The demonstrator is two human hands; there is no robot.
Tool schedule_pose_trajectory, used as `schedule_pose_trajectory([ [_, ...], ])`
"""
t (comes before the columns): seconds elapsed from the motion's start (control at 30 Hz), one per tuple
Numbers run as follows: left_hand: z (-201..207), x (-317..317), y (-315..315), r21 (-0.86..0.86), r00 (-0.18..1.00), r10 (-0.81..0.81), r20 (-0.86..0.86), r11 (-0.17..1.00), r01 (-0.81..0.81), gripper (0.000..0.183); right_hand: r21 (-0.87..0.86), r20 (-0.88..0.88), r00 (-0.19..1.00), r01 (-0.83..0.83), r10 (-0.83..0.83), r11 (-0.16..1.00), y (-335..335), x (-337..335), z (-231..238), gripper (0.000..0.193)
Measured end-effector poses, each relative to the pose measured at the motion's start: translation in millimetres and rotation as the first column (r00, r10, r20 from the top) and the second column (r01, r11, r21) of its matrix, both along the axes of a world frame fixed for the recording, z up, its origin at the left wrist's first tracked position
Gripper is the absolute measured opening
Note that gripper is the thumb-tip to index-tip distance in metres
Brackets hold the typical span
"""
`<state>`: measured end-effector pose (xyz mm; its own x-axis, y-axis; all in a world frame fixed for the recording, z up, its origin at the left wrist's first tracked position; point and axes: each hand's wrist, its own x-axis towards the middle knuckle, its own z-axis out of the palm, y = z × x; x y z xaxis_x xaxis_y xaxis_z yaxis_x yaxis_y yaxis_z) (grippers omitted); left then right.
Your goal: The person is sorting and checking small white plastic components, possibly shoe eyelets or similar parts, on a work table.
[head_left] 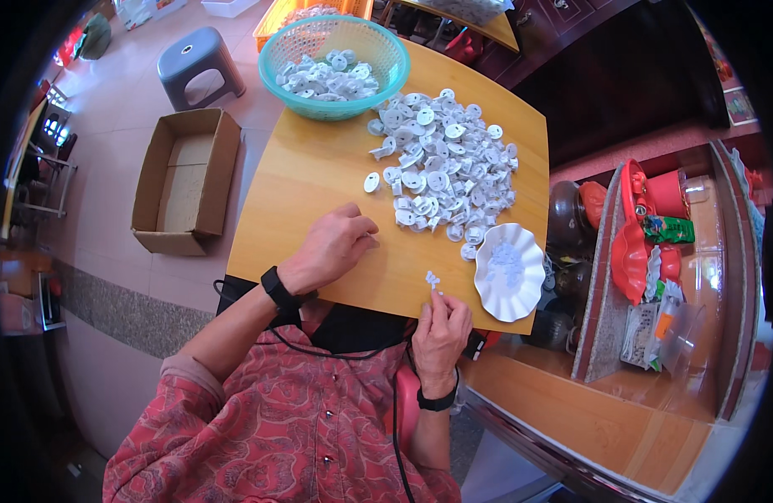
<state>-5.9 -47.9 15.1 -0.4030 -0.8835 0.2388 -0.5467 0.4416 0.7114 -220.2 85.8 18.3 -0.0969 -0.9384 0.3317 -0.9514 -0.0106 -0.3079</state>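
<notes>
My left hand [340,241] is over the left front of the wooden table, its fingers curled in. Whether anything is between those fingertips is hidden. At the front edge, the fingers of my right hand [441,339] are drawn together, with their tips at a little cluster of tiny white pieces [433,279]. What they pinch, if anything, is too small to make out. Beyond both hands spreads a large heap of white round plastic parts [445,163]. A single white disc-shaped part [371,183] lies at its left edge. Right of my right hand, a white scalloped dish [529,289] holds many tiny pale pieces [507,261].
A turquoise mesh basket [332,109] of similar white parts stands on the far left of the table [277,193]. On the floor are a cardboard box [223,172] and a grey stool [194,54]. Shelving with red items [630,260] stands at right. A black cable [344,356] crosses my lap.
</notes>
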Motion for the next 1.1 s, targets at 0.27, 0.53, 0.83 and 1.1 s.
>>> schedule_pose_trajectory([
  [0.27,13.6,13.2,21.3,0.685,0.776,0.257,-0.576,0.671,0.286,0.021,-0.022,0.014,0.999,-0.046,0.046,0.999,8.0,5.2,2.4,0.028],
  [0.53,1.1,15.6,42.7,0.753,0.589,0.478,-0.652,0.497,0.431,0.027,-0.027,-0.084,0.996,0.012,-0.014,1.0,7.6,-2.2,-5.4,0.022],
  [0.83,-12.2,14.6,48.2,0.689,0.433,0.552,-0.713,0.437,0.578,0.028,0.036,-0.047,0.997,-0.055,0.057,0.998,7.1,5.7,5.2,0.035],
  [1.1,-12.2,16.0,49.0,0.579,0.227,0.658,-0.718,0.382,0.72,0.035,0.094,-0.085,0.975,-0.198,0.206,0.976,13.2,7.1,10.3,0.041],
])
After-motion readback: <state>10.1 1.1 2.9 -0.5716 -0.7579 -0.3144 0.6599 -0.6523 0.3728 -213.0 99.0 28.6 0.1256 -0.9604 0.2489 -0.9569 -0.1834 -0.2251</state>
